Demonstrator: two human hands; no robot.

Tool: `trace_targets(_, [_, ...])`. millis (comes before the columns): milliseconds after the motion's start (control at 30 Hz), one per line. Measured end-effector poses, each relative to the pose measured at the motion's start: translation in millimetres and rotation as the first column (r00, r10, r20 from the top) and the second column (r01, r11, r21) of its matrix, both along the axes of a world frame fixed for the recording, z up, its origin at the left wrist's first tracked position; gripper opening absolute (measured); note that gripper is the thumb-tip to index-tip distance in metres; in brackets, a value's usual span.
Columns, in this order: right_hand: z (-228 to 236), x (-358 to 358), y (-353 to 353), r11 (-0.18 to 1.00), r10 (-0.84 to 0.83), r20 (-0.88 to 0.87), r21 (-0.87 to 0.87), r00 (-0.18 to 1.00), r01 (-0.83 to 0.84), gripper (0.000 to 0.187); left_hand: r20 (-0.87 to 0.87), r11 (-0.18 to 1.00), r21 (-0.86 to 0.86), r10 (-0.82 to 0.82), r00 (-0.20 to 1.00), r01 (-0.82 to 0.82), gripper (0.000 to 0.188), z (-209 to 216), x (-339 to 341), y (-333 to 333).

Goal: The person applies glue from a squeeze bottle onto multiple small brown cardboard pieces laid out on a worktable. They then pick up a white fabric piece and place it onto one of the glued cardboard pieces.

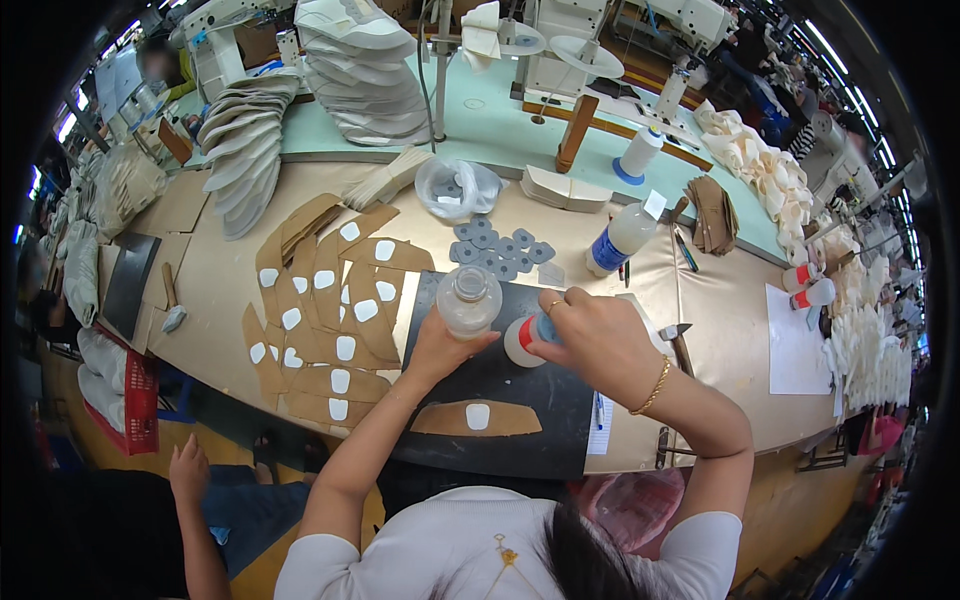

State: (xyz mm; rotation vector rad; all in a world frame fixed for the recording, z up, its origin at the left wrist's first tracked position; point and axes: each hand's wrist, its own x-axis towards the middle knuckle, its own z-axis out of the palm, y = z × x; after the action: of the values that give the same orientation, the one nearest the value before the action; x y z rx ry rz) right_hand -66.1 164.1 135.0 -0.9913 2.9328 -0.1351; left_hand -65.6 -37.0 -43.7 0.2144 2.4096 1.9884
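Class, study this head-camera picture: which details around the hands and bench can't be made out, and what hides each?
All in the head view:
Most fingers of the left hand: behind the clear bottle it holds.
Far side of the red-banded white container: covered by the right hand.
Number of brown pieces: they overlap.
Count inside the clear bag: crumpled plastic obscures it.
Neighbour's full body: cut off by the lower edge.
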Motion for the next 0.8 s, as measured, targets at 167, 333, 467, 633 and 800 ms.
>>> trace_targets(167, [2.0,-2.8,2.1,0.999,-0.004,0.1,-0.035,0.995,0.007,0.043,-0.411,0.921,-0.095,0.309,0.858,-0.378,0.075,3.2,17.9,-2.3])
trace_targets(333, [-3.2,1.6,5.7,0.972,0.051,0.073,-0.231,0.996,-0.033,0.054,-0.578,0.972,-0.177,0.025,0.815,-0.156,0.077,31.2,84.7,9.6])
trace_targets(467, [-7.3,6.7,-2.1,0.942,-0.078,0.161,-0.311,0.984,0.126,0.064,-0.341,0.995,-0.076,0.032,0.939,-0.061,0.096,42.3,82.3,57.7])
trace_targets(633, [-29.4,17.2,7.9,0.89,-0.168,0.066,-0.418,0.984,0.18,0.06,-0.31,0.999,-0.014,0.028,0.95,-0.034,0.087,36.7,54.2,82.0])
trace_targets(800, [-46.2,31.8,1.5,0.894,-0.233,-0.121,-0.417,0.965,0.164,0.058,-0.392,0.997,0.001,0.069,0.917,-0.075,0.056,25.2,39.8,94.5])
